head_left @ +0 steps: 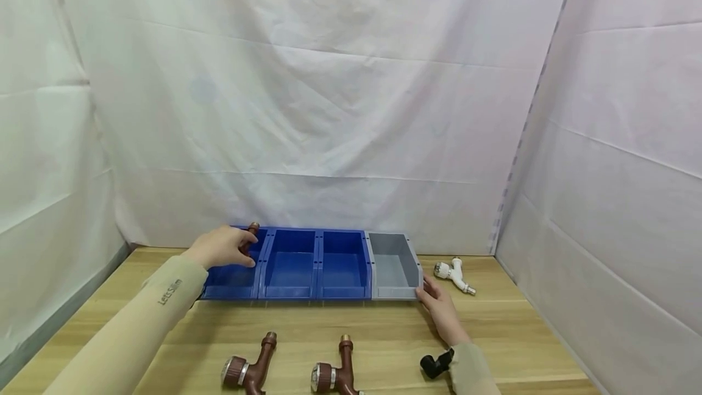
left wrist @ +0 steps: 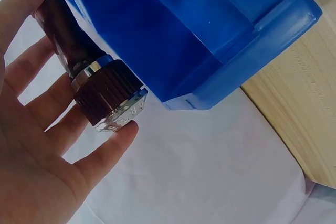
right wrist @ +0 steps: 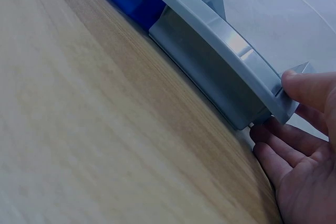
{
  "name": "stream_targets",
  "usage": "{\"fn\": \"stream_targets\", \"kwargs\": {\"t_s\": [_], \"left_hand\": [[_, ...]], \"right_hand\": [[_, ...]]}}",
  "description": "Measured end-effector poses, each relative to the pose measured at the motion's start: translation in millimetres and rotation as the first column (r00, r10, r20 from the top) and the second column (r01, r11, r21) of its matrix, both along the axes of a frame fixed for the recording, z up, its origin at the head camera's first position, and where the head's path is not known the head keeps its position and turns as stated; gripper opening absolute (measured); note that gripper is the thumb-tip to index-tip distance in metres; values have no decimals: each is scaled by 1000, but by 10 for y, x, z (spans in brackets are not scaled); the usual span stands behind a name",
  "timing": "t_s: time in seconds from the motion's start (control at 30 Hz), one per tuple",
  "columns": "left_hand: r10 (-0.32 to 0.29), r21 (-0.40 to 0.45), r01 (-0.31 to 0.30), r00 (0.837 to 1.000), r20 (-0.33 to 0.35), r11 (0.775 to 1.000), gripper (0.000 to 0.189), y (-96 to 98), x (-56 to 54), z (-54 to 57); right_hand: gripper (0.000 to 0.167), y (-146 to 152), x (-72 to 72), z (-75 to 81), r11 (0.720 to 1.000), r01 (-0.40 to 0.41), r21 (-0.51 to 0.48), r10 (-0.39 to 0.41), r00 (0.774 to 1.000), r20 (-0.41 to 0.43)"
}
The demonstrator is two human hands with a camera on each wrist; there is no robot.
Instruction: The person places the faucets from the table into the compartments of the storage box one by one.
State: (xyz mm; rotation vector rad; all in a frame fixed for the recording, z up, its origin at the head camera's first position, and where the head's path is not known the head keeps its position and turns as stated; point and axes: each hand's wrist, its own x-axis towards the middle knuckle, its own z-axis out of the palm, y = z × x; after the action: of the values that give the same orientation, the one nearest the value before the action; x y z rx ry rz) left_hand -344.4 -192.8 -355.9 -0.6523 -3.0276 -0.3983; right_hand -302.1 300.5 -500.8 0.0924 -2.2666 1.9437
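My left hand [head_left: 222,247] holds a dark brown tap [left wrist: 101,88] above the leftmost blue bin [head_left: 231,291]. In the left wrist view the thumb lies at the pipe end and the other fingers run behind the tap, one fingertip by its clear-faced knob. Part of the tap is hidden by the hand in the head view. My right hand [head_left: 443,314] grips the front right corner of the grey bin [head_left: 396,292], thumb on the rim and fingers beneath it, as the right wrist view shows. Two middle blue bins [head_left: 287,292] [head_left: 343,292] join the row.
Two brown taps [head_left: 264,355] [head_left: 345,366] lie on the wooden table [head_left: 296,320] near the front. A white tap [head_left: 455,274] lies right of the grey bin. Beside the right forearm is a black elbow-shaped piece [head_left: 436,364]. White cloth [head_left: 329,108] hangs behind.
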Motion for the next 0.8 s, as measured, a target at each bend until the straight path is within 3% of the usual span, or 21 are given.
{"fn": "stream_targets", "kwargs": {"t_s": [0.8], "left_hand": [[-12, -15, 11, 1000, -2, 1000, 59, -15, -12, -11]], "right_hand": [[55, 4, -4, 72, 1000, -9, 2, 9, 1000, 19]]}}
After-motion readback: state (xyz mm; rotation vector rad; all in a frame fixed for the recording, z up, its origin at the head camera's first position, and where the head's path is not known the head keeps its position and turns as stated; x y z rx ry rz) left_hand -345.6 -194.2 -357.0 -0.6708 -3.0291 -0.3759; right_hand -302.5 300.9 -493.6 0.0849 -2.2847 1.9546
